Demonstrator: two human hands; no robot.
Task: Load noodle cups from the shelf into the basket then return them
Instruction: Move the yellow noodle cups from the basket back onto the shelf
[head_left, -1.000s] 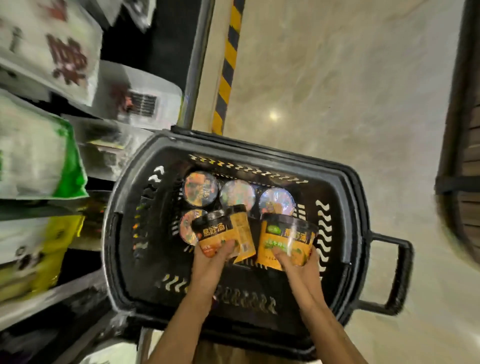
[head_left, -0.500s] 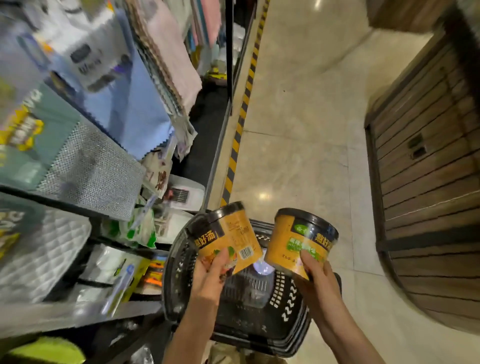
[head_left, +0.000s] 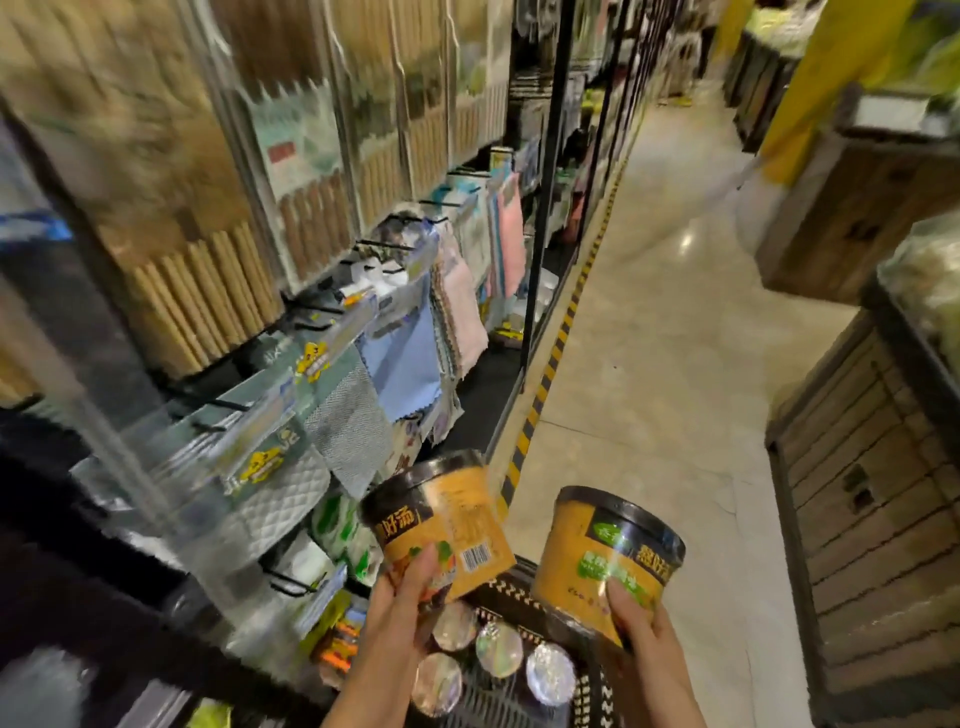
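My left hand (head_left: 402, 613) grips an orange noodle cup with a black rim and a barcode (head_left: 441, 525), tilted to the left. My right hand (head_left: 641, 631) holds a second orange noodle cup with a green label (head_left: 608, 558) to its right. Both cups are lifted above the black basket (head_left: 597, 691), which sits low between my forearms. Inside it lie several more cups with shiny foil lids (head_left: 498, 649). The basket's near part is cut off by the frame.
A shelf rack (head_left: 270, 291) with hanging cloths, mats and packets runs along the left. A yellow-black striped strip (head_left: 545, 379) edges its base. The beige aisle floor (head_left: 654, 353) stretches ahead. Wooden display stands (head_left: 872, 499) line the right side.
Both hands have lifted the two cups out of the basket and higher. My view has swung up from the basket to the aisle and shelves.
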